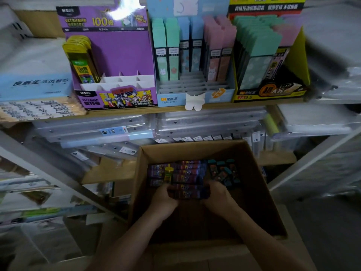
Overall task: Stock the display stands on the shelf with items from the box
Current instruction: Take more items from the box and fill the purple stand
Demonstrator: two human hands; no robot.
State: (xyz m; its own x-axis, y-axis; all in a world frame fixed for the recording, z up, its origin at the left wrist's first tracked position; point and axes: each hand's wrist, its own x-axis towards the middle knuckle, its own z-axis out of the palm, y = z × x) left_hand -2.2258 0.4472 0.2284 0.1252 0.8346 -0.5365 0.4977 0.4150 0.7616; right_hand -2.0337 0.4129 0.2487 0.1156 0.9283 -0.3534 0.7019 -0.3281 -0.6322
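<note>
Both hands: I see them down in the box, one at each end of a dark pack.
Left hand: fingers curled round the pack's left end, grasping it.
Right hand: grips the pack's right end (dim light, fingertips hard to make out).
Pack position: crosswise, at the near edge of the stacked packs on the box floor.
Box extras: one yellow tube lying on the packs at left; teal-capped tubes loose at right.
Purple stand: on the shelf above the box, left; yellow tubes upright in its left column, white dividers showing beside them.
Blue stand: middle, touching the purple one; pastel cases upright in the back rows.
Yellow stand: right, green cases in rows.
</note>
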